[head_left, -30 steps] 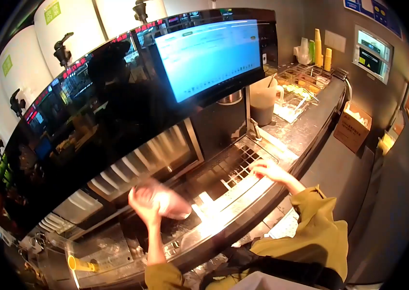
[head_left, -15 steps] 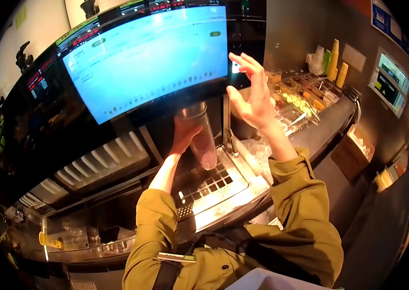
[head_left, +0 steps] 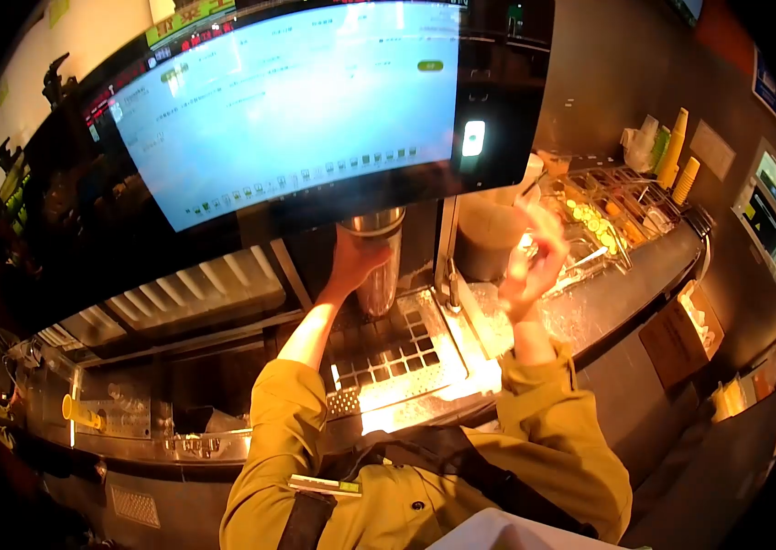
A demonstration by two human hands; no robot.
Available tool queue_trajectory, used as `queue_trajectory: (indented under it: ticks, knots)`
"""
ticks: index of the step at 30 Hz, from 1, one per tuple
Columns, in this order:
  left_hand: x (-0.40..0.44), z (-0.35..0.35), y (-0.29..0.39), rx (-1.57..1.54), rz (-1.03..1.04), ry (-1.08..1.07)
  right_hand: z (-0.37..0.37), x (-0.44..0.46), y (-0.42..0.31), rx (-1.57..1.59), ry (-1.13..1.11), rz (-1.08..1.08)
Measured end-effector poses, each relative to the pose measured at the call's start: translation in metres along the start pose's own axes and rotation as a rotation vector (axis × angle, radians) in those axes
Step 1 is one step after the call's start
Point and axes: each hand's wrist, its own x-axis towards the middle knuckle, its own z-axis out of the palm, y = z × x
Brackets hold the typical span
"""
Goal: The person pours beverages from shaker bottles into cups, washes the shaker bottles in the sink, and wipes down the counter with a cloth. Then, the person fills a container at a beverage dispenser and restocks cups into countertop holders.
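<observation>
My left hand [head_left: 356,260] is wrapped round a tall clear cup [head_left: 379,282], held upright under a metal outlet [head_left: 374,221] below the large lit screen [head_left: 296,101]. Beneath the cup lies a drip grate [head_left: 397,353]. My right hand [head_left: 533,261] is raised in front of a large pitcher [head_left: 484,234] of brownish liquid. Its fingers are bent and partly smeared by motion, so whether they hold anything is unclear.
Trays of sliced toppings [head_left: 599,225] stand on the counter at the right, with stacked yellow cups [head_left: 674,147] behind. A cardboard box [head_left: 681,339] sits below the counter. At the left, a yellow cup [head_left: 83,412] lies on a metal surface.
My left hand has carried the cup from the counter up under the outlet. My right hand rose towards the screen, then came down beside the pitcher. The view has shifted.
</observation>
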Motion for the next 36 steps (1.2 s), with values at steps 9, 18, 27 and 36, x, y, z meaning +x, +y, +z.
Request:
queue_trajectory:
  ticks: [9, 18, 27, 36]
  knots:
    - [-0.014, -0.005, -0.017, 0.298, -0.013, 0.115, -0.176, -0.357, -0.123, -0.455, 0.043, 1.242]
    - [-0.081, 0.004, -0.056, 0.443, -0.146, 0.294, -0.276, -0.415, -0.303, -1.252, -0.149, 1.641]
    - [-0.091, 0.013, -0.076, 0.684, -0.147, 0.443, -0.309, -0.473, -0.343, -1.223, -0.314, 1.845]
    - [-0.091, 0.019, -0.073, 0.661, -0.188, 0.483, -0.27, -0.429, -0.32, -0.99, -0.161, 1.962]
